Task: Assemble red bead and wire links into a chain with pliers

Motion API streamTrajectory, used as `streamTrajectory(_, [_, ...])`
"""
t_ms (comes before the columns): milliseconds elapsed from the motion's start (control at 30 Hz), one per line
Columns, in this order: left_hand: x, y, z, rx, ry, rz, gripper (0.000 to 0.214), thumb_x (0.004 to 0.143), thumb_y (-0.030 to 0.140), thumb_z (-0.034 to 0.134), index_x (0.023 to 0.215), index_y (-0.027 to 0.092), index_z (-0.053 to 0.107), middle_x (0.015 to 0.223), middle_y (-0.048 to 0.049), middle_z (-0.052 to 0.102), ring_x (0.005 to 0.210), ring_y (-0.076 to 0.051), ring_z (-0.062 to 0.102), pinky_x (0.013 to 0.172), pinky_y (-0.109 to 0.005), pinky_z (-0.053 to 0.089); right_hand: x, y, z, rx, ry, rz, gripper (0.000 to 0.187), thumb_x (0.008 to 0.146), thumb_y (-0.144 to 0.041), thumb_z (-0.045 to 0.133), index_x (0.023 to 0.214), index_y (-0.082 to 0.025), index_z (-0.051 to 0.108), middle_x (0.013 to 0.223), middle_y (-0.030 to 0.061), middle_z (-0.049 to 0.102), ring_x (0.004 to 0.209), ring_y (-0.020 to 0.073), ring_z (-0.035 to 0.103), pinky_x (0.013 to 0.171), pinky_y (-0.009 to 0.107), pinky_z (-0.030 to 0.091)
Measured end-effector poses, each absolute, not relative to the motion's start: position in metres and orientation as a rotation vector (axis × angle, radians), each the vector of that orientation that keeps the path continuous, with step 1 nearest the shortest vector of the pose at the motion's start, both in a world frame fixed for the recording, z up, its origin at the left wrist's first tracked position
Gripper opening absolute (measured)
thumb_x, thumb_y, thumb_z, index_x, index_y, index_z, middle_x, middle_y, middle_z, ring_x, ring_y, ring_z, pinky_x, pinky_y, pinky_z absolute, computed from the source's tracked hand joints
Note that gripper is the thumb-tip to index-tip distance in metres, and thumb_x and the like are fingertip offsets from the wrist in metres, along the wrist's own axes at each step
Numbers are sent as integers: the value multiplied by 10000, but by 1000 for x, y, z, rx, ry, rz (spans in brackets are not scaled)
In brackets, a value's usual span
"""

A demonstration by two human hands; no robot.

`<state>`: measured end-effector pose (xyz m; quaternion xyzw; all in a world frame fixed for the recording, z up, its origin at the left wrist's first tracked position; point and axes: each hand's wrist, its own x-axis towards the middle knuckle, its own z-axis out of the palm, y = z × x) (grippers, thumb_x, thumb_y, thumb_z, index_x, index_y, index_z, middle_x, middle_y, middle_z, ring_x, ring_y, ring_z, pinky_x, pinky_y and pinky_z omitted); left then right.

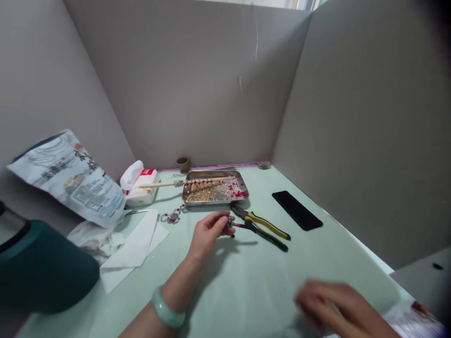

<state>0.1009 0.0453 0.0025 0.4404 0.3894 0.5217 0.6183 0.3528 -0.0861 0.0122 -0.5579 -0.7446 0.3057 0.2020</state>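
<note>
My left hand (208, 232) reaches across the pale green table (246, 281), fingers pinched on a small beaded metal piece (229, 221) just left of the yellow-handled pliers (262, 224). A jade bangle (167, 311) sits on that wrist. My right hand (334, 307) is low at the near right, blurred by motion, so its fingers do not show clearly. Behind the left hand stands a metal tray (243, 184) of gold and red beads, with a wooden stick (165, 185) threaded with red beads lying across it.
A black phone (296, 210) lies right of the tray. White paper sheets (136, 246), a beaded chain piece (173, 216), a tissue pack (141, 185), a printed bag (70, 178) and a dark green object (42, 272) fill the left. Grey partition walls enclose the table.
</note>
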Motion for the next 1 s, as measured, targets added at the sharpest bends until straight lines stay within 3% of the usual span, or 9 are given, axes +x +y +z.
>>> streamTrajectory(100, [101, 50, 1, 1064, 872, 1243, 395, 722, 398, 712, 996, 117, 672, 965, -126, 707, 637, -140, 640, 695, -325, 543, 328, -26, 17, -1360, -1892, 477, 255, 905, -394, 473, 1010, -237, 645, 1039, 85, 651, 934, 224, 607, 791, 343, 482])
streamTrajectory(167, [100, 54, -1, 1069, 857, 1280, 411, 690, 408, 733, 972, 115, 675, 954, -119, 704, 606, -125, 620, 665, -309, 534, 310, 13, 17, -1256, -1934, 466, 330, 826, -379, 581, 1109, -213, 620, 1125, 98, 624, 995, 243, 580, 797, 339, 473])
streamTrajectory(300, [97, 59, -5, 1086, 873, 1329, 438, 660, 440, 738, 960, 126, 683, 929, -99, 702, 455, -47, 500, 487, -217, 426, 284, 57, 9, -1157, -2053, 1106, 364, 850, -408, 536, 1117, -180, 634, 958, 79, 678, 678, 148, 606, 609, 258, 457])
streamTrajectory(500, [103, 55, -8, 1167, 905, 1328, 369, 635, 428, 750, 796, 99, 701, 614, -37, 650, 373, -40, 369, 396, -206, 265, 265, 69, -12, -981, -2069, 1328, 216, 725, -366, 698, 702, -151, 686, 575, -2, 596, 486, 95, 437, 464, 220, 304])
streamTrajectory(633, [105, 51, -11, 1213, 921, 1299, 356, 680, 433, 715, 741, 82, 699, 376, 39, 462, 329, -43, 283, 375, -215, 180, 251, 65, -25, -934, -1956, 1250, 251, 801, -377, 601, 729, -157, 699, 542, -25, 522, 487, 88, 353, 464, 224, 264])
streamTrajectory(700, [105, 49, -12, 1235, 895, 1272, 374, 691, 428, 709, 812, 74, 708, 438, 13, 537, 328, -33, 277, 376, -215, 176, 248, 62, -30, -922, -1899, 1248, 299, 834, -394, 547, 738, -155, 699, 545, -19, 523, 484, 91, 347, 463, 229, 261])
streamTrajectory(800, [104, 45, -11, 1252, 830, 1245, 412, 628, 357, 767, 928, 80, 704, 776, -91, 703, 408, -35, 396, 408, -206, 245, 246, 58, -34, -906, -1839, 1269, 307, 834, -387, 536, 712, -152, 690, 598, 7, 585, 510, 103, 395, 482, 235, 300])
streamTrajectory(900, [102, 43, -9, 1238, 803, 1248, 432, 625, 323, 768, 971, 78, 685, 951, -139, 707, 430, -34, 424, 415, -205, 275, 247, 54, -33, -886, -1809, 1331, 290, 831, -377, 530, 749, -148, 688, 654, 31, 643, 528, 114, 458, 487, 236, 329])
streamTrajectory(1000, [97, 44, -7, 1211, 804, 1277, 438, 668, 332, 735, 1033, 102, 656, 1006, -130, 700, 364, 10, 312, 378, -199, 223, 246, 50, -29, -842, -1779, 1455, 274, 830, -384, 518, 835, -147, 654, 708, 54, 684, 547, 134, 548, 472, 228, 359])
